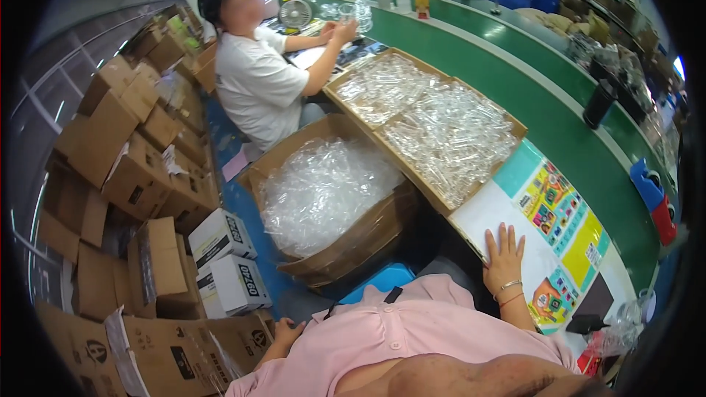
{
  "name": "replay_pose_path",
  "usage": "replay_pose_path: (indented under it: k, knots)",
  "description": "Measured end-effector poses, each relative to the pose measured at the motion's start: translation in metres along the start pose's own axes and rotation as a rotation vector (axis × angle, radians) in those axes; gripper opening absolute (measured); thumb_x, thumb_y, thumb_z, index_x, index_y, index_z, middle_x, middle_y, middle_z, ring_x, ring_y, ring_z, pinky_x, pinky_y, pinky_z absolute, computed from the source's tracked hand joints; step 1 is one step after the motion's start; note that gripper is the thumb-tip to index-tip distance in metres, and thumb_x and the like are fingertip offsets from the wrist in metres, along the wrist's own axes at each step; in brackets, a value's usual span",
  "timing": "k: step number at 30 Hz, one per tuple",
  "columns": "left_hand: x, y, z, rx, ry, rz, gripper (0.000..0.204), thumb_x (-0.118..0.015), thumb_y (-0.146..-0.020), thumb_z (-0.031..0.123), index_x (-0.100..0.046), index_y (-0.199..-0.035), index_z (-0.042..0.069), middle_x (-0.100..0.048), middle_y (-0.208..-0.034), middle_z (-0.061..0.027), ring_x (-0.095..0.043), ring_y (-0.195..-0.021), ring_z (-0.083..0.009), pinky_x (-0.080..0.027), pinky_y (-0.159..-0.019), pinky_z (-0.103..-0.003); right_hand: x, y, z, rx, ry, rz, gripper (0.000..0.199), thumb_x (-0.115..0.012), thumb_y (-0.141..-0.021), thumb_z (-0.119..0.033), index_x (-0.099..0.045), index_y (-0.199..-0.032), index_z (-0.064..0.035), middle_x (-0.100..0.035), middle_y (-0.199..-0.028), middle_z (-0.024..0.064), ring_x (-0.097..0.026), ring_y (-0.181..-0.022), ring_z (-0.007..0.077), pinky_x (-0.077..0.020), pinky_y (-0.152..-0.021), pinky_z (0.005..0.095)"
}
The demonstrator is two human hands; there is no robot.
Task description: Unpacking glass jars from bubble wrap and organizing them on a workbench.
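Two hands show in the head view, both empty. The right hand lies flat, fingers spread, on the white sheet at the near edge of the worktop, just beside the coloured printed cards. The left hand hangs low by the pink shirt, loosely curled, gripping nothing. The shallow tray of clear plastic pieces sits further along the same edge, so a steady reach from the flat palm looks best, lifting few pieces at once. The left fingers are partly hidden; single pieces blur together; the co-worker beyond holds something clear, too small to tell
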State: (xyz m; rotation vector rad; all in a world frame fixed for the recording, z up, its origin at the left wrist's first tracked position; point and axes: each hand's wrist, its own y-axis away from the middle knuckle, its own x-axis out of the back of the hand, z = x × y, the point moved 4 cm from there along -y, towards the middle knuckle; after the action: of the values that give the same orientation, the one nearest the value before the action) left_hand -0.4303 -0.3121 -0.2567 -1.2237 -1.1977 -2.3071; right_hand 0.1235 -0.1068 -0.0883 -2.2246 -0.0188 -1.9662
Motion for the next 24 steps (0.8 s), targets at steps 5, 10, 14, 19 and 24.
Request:
replay_pose_path:
  k: [5,10,14,19,24]
  knots:
    - [-0.010,0.000,0.001,-0.057,-0.086,0.067,0.034,-0.068,-0.076,0.038,-0.063,-0.089,0.006,-0.054,-0.102,-0.0214,-0.052,-0.096,-0.0393,-0.044,-0.086,-0.044,-0.002,-0.003,-0.001,0.001,-0.015,0.014,0.071,-0.065,-0.070,-0.013,-0.039,-0.137,-0.0114,-0.025,-0.146,0.0205,-0.017,-0.138,0.0389,-0.0063,-0.110,0.0583]
    - [-0.012,0.013,0.025,-0.562,-0.183,0.402,0.017,-0.060,-0.085,0.021,-0.061,-0.087,0.004,-0.055,-0.091,-0.0204,-0.052,-0.085,-0.0409,-0.045,-0.077,-0.048,-0.006,0.001,0.001,0.000,0.007,0.011,0.074,-0.066,-0.069,-0.012,-0.037,-0.138,-0.0114,-0.025,-0.146,0.0202,-0.017,-0.138,0.0387,-0.0070,-0.111,0.0571]
    - [-0.007,0.012,0.029,-0.264,0.046,0.356,0.017,-0.057,-0.087,0.018,-0.054,-0.087,0.001,-0.058,-0.085,-0.0245,-0.056,-0.084,-0.0439,-0.044,-0.073,-0.050,-0.004,0.002,0.000,-0.011,0.035,-0.009,0.078,-0.068,-0.068,-0.012,-0.035,-0.138,-0.0118,-0.024,-0.147,0.0196,-0.017,-0.138,0.0385,-0.0072,-0.111,0.0561]
    - [-0.023,0.008,-0.005,-0.138,0.015,0.193,0.021,-0.055,-0.088,0.022,-0.051,-0.085,0.002,-0.060,-0.085,-0.0276,-0.058,-0.084,-0.0462,-0.044,-0.071,-0.052,-0.002,0.000,-0.003,0.001,0.006,0.000,0.076,-0.067,-0.069,-0.012,-0.036,-0.138,-0.0111,-0.024,-0.146,0.0201,-0.016,-0.138,0.0385,-0.0070,-0.111,0.0564]
    - [-0.016,0.043,-0.006,-0.118,0.049,0.222,0.031,-0.062,-0.082,0.032,-0.054,-0.076,0.003,-0.061,-0.077,-0.0227,-0.060,-0.077,-0.0409,-0.046,-0.065,-0.047,-0.009,0.003,-0.005,-0.034,-0.034,-0.017,0.073,-0.066,-0.072,-0.012,-0.035,-0.139,-0.0097,-0.024,-0.146,0.0215,-0.016,-0.138,0.0398,-0.0076,-0.111,0.0568]
